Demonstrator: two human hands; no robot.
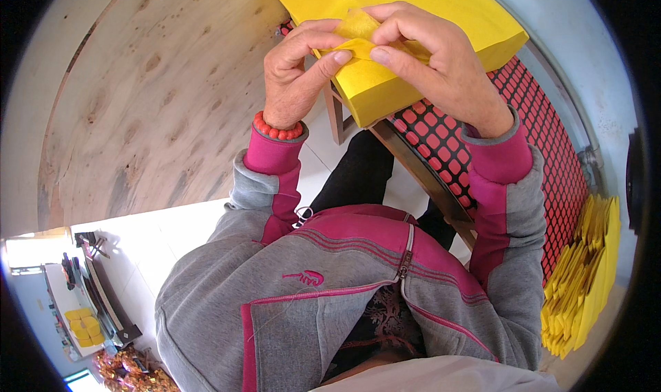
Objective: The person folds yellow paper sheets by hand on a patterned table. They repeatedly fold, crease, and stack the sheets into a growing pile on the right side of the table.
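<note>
Both of my hands are raised over a thick yellow block-like stack (427,3), which looks like sheets with a flat front side. Between my fingertips is a small, thin yellow sheet (359,27), creased and partly folded. My left hand (296,72), with a red bead bracelet at its wrist, pinches the sheet's left part between thumb and fingers. From the right, my right hand (444,61) pinches it close to the left thumb. The fingers hide part of the fold, and I cannot tell whether the sheet is joined to the stack.
Under the stack is a wooden-framed bench with a red-and-black patterned cover (509,117). A row of folded yellow pieces (582,275) stands at the right by the pale wall. A large wooden board (144,103) fills the left. Lower left holds a shelf (58,302).
</note>
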